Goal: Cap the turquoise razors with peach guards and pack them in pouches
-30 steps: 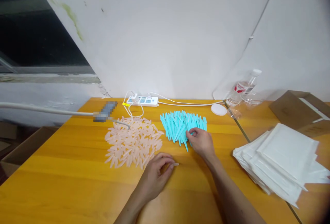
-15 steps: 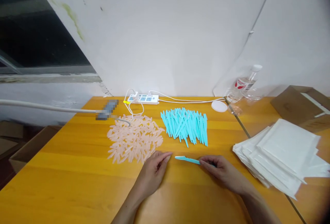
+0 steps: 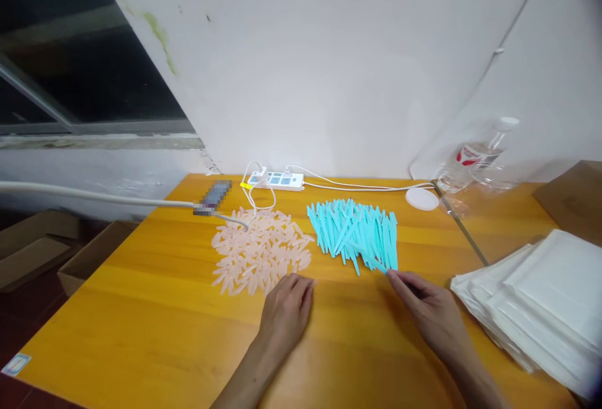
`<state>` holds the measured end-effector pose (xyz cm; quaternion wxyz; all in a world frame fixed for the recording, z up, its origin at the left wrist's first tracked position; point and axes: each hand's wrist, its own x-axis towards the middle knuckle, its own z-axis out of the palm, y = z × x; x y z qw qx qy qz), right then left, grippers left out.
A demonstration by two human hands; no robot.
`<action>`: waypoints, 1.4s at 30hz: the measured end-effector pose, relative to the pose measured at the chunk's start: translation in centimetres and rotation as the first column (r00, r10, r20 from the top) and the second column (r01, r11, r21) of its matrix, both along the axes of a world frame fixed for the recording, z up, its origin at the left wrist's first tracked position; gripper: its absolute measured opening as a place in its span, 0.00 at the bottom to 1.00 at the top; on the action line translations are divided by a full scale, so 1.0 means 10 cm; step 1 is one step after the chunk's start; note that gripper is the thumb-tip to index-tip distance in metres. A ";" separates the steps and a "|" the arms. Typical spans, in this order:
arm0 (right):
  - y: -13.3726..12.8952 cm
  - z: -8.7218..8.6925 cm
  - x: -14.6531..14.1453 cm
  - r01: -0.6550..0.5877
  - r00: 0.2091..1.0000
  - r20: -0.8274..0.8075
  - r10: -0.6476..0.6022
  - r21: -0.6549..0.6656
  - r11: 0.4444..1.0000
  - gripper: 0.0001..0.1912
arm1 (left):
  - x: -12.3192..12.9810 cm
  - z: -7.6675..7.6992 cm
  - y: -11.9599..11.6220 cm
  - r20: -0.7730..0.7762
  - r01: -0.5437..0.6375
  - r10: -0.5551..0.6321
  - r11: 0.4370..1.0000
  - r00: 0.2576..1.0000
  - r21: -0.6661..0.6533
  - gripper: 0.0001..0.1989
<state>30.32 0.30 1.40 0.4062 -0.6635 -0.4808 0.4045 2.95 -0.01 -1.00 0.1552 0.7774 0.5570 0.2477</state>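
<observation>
My right hand (image 3: 430, 305) pinches the end of a turquoise eyebrow razor (image 3: 379, 265). Its far part reaches over the near right edge of a pile of similar turquoise razors (image 3: 345, 227), where it blends in with them. To the left, my left hand (image 3: 288, 303) rests low over the table with its fingers curled together; whatever may be inside them is hidden. Just beyond that hand spreads a heap of small pale pink plastic pieces (image 3: 261, 252), shaped like slim blade covers.
A stack of white plastic packets (image 3: 540, 296) lies at the right, before a cardboard box (image 3: 571, 199). Along the wall are a power strip (image 3: 277, 180), a white round lid (image 3: 422, 199) and a clear bottle (image 3: 477, 158). A cable runs to a blurred phone (image 3: 214, 197).
My right hand has carried the razor from in front of my left hand over to the turquoise pile. My left fingers have curled in more. The view has turned left.
</observation>
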 end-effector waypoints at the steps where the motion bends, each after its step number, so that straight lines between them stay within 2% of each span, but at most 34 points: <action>1: 0.04 0.01 -0.04 0.070 0.996 0.050 -0.072 0.045 0.997 0.25 | -0.03 0.00 0.02 -0.017 -0.011 0.012 1.000 1.000 0.011 0.11; 4: 0.22 0.01 -0.18 0.193 0.953 0.213 -0.218 0.131 0.972 0.25 | -0.23 0.04 0.11 -0.006 -0.086 0.086 0.996 0.996 0.011 0.09; 8: 0.49 -0.05 -0.36 0.243 0.889 0.357 -0.286 0.160 0.957 0.24 | -0.75 0.17 0.27 0.044 -0.246 0.244 0.968 0.969 0.049 0.10; 11: 0.59 -0.05 -0.47 0.256 0.884 0.365 -0.290 0.140 0.956 0.24 | -1.14 0.26 0.35 0.058 -0.364 0.360 0.927 0.931 0.092 0.11; 14: 0.53 0.01 -0.50 0.289 0.902 0.298 -0.312 0.119 0.950 0.26 | -1.33 0.33 0.33 0.089 -0.412 0.405 0.907 0.910 0.091 0.12; 16: 0.43 0.04 -0.48 0.317 0.917 0.220 -0.333 0.106 0.943 0.28 | -1.28 0.35 0.26 0.144 -0.373 0.363 0.927 0.920 0.045 0.11; 18: 0.31 0.05 -0.42 0.308 0.938 0.138 -0.318 0.091 0.947 0.27 | -1.12 0.34 0.17 0.187 -0.246 0.243 0.969 0.952 -0.009 0.10; 20: 0.20 0.03 -0.35 0.216 0.973 0.072 -0.220 0.063 0.974 0.26 | -0.89 0.31 0.10 0.165 -0.084 0.087 0.996 0.982 -0.024 0.10; 22: 0.09 0.01 -0.29 0.058 0.998 0.027 -0.059 0.019 0.998 0.25 | -0.65 0.25 0.06 0.062 0.016 -0.016 1.000 0.998 -0.005 0.10; 24: 0.01 -0.01 -0.22 -0.086 0.996 -0.006 0.086 -0.019 0.996 0.24 | -0.45 0.18 0.07 -0.062 0.042 -0.040 0.999 0.997 0.033 0.10; 26: -0.06 -0.04 -0.16 -0.175 0.984 -0.029 0.173 -0.048 0.983 0.23 | -0.31 0.11 0.12 -0.163 0.039 -0.027 0.997 0.986 0.068 0.10; 30: -0.14 -0.12 -0.08 -0.269 0.962 -0.074 0.262 -0.110 0.957 0.22 | -0.16 0.04 0.22 -0.272 0.056 -0.029 0.994 0.962 0.094 0.10; 34: -0.15 -0.21 -0.04 -0.311 0.948 -0.111 0.298 -0.132 0.941 0.22 | -0.10 0.03 0.23 -0.303 0.092 -0.076 0.995 0.950 0.039 0.13; 38: -0.14 -0.25 -0.01 -0.308 0.948 -0.122 0.294 -0.125 0.943 0.22 | -0.08 0.09 0.17 -0.232 0.118 -0.130 0.991 0.964 -0.065 0.16; 40: -0.14 -0.26 0.00 -0.309 0.947 -0.136 0.292 -0.121 0.943 0.22 | -0.07 0.13 0.13 -0.100 0.167 -0.182 0.976 0.978 -0.137 0.17; 42: -0.14 -0.27 0.01 -0.307 0.946 -0.151 0.288 -0.124 0.944 0.21 | -0.06 0.15 0.09 0.078 0.163 -0.150 0.966 0.986 -0.201 0.16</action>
